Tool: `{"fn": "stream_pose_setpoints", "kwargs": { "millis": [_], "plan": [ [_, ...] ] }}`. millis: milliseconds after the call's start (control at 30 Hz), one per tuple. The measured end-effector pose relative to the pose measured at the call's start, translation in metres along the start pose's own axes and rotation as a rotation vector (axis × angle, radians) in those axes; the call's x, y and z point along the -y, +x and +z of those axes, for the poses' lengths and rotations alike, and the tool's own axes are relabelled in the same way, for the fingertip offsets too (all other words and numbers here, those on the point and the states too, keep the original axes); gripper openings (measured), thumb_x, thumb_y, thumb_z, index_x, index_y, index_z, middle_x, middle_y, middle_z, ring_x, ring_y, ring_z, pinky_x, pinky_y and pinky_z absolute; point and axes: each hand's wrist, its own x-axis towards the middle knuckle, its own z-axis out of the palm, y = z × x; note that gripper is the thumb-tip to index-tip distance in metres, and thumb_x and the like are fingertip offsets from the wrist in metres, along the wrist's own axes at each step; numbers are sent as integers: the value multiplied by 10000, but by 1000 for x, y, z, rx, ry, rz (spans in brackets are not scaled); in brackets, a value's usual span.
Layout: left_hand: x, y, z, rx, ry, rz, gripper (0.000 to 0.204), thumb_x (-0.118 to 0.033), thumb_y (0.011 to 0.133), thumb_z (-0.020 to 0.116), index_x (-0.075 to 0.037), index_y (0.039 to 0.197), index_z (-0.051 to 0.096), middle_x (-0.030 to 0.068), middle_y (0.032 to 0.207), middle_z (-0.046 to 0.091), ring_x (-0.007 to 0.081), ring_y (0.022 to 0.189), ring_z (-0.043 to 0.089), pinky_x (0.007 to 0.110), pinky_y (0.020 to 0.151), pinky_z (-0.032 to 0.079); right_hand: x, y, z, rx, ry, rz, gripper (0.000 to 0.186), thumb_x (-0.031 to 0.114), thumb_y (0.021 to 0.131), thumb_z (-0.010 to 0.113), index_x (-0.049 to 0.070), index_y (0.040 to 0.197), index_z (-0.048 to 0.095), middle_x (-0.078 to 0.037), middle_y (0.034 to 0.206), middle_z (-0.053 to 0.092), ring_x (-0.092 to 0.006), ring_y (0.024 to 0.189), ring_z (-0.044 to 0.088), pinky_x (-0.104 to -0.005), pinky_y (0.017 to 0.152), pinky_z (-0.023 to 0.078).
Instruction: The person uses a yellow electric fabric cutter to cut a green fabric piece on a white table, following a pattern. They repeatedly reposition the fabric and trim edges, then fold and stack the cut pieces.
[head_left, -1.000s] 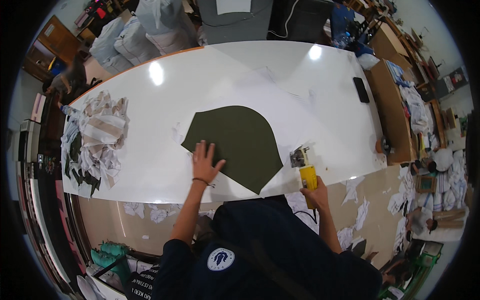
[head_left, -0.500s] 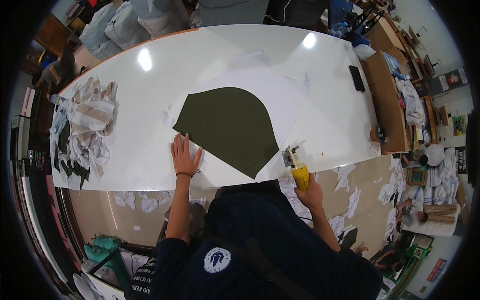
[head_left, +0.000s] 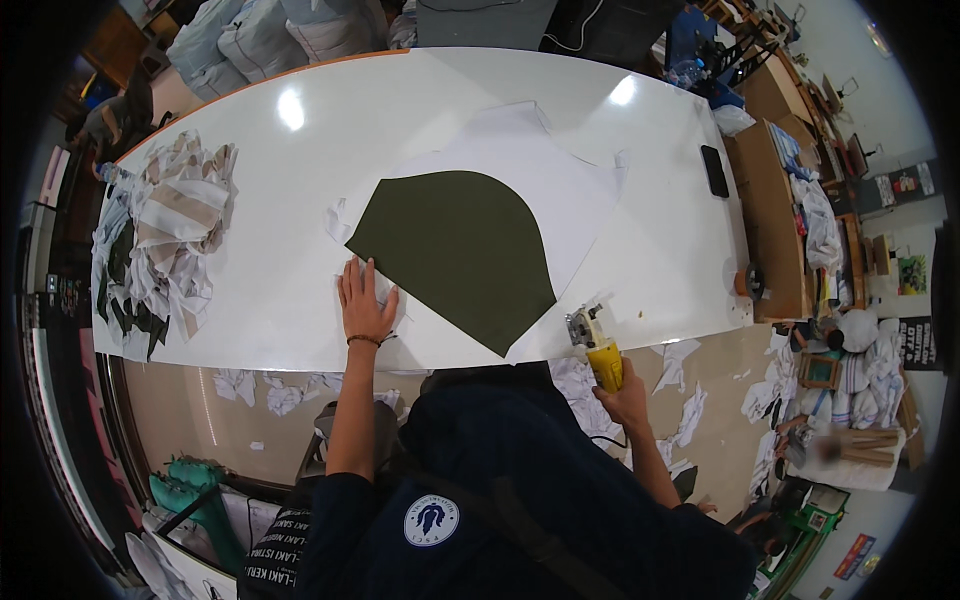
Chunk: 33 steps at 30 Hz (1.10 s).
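The green cloth (head_left: 455, 255) is laid mid-table, its outline seemingly fully cut (the edges look clean all round). A white sheet (head_left: 575, 195) is exposed beyond it at one o'clock; whether trimming is left there cannot be told. At eight o'clock the left hand (head_left: 367, 303) is laid flat, fingers loosely spread. At four o'clock the yellow cutter (head_left: 604, 362) is gripped by the right hand (head_left: 624, 398), clear of the cloth.
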Motion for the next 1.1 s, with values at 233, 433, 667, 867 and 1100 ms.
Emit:
{"fn": "stream_pose_setpoints", "kwargs": {
  "millis": [233, 433, 667, 867, 1100],
  "plan": [
    [11, -7, 2, -77, 10, -72, 659, 51, 822, 518, -72, 1467, 462, 175, 1546, 376, 361, 1445, 331, 526, 1213, 248, 25, 14, 14, 15, -143, -18, 683, 290, 742, 777, 62, 1302, 459, -274, 937, 695, -481, 906, 673, -553, 779, 536],
    [20, -4, 7, -272, -156, -248, 537, 27, 879, 532, -69, 1407, 525, 171, 1474, 444, 366, 1380, 392, 513, 1159, 314, 32, 26, 11, 39, -189, -20, 628, 314, 756, 762, 66, 1242, 452, -271, 899, 694, -492, 866, 671, -571, 755, 531],
    [16, 0, 10, -293, -102, -256, 537, -290, 936, 664, -40, 1392, 531, 203, 1469, 438, 398, 1381, 372, 518, 1157, 305, 45, 38, 11, 14, -179, -46, 563, 300, 757, 747, 67, 1192, 476, -271, 885, 690, -496, 851, 667, -576, 738, 530],
    [8, 1, 4, -219, -73, -273, 687, -414, 875, 725, -41, 1412, 512, 220, 1493, 394, 405, 1409, 316, 532, 1177, 267, 65, 55, 15, 21, -158, -12, 543, 312, 752, 729, 68, 1172, 485, -279, 879, 687, -501, 862, 666, -577, 743, 533],
    [9, 2, 4, -194, -47, -272, 709, -420, 858, 737, -33, 1408, 513, 224, 1483, 398, 412, 1406, 310, 540, 1174, 257, 90, 84, 14, 52, -194, 65, 560, 314, 743, 725, 72, 1185, 482, -276, 970, 692, -499, 940, 665, -566, 804, 536]
  ]
}}
